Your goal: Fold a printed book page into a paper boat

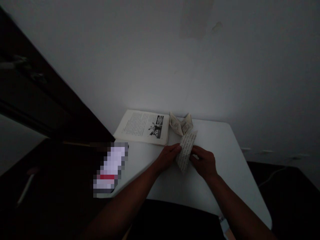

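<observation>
While the left hand (pixel 170 155) pinches the folded printed paper (pixel 186 151) at one edge, the right hand (pixel 205 163) pinches the opposite edge, both grips above the white surface (pixel 220 141). Shaping a fold seems the step in hand; the next move likely calls for aligned edges and a firm crease. Beyond, a folded paper shape (pixel 182 126) sits just beside an open book (pixel 137 128), near the wall (pixel 150 60).

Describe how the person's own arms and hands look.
The left hand and right hand wear no gloves. The left forearm and right forearm are bare as far as they show, with no sleeve, watch or bracelet in sight. Finer markings are too dim to tell.
</observation>
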`<state>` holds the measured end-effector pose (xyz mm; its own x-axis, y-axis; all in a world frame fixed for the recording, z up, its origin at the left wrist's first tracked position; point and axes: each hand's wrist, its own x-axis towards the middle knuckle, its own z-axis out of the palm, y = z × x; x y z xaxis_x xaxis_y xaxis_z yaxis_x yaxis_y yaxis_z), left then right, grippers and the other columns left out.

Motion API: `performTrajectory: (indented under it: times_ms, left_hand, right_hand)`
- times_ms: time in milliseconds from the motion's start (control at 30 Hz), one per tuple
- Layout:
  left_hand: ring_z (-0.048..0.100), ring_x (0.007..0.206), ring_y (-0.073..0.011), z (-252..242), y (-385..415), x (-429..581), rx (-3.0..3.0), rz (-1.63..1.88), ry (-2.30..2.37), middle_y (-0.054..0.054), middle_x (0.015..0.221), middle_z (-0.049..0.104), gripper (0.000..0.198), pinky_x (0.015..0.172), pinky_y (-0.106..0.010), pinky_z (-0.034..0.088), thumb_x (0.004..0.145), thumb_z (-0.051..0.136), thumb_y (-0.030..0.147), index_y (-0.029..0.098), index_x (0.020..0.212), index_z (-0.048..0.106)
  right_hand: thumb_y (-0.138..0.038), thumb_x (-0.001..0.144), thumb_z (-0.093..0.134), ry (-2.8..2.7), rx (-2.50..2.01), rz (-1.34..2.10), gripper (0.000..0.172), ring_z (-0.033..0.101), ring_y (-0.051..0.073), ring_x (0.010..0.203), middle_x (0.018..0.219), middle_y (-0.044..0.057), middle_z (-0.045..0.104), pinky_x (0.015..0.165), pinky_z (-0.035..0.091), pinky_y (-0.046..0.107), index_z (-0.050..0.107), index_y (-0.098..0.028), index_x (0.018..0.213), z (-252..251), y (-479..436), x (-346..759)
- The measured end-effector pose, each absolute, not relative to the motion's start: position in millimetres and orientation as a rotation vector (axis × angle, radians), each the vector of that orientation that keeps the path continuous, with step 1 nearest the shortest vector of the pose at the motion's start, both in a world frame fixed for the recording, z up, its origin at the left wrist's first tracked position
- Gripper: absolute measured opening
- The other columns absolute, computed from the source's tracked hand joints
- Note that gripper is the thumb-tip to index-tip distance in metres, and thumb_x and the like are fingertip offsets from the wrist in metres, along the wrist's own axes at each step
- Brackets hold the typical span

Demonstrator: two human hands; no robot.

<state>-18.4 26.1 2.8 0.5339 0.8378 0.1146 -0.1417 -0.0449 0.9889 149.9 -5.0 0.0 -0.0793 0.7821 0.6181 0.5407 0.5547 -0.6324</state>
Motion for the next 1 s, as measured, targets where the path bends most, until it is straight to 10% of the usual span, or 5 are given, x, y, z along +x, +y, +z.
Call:
performTrajectory:
  times_ms: [1000]
  left_hand:
    - [0.057, 0.105, -0.0226, 6.8, 23.4, -15.6, 1.369, 0.869, 0.618, -0.007, 0.112, 0.064, 0.046, 0.099, -0.035, 0.035, 0.087, 0.044, 0.045, 0.014, 0.116, 0.06]
  right_hand:
    - [-0.009, 0.067, 0.055, -1.649, -1.202, 0.393, 0.025, 0.067, 0.015, 0.066, 0.082, -0.001, 0.072, 0.059, 0.054, 0.024, 0.071, -0.024, 0.076, -1.0, -5.8, 146.6]
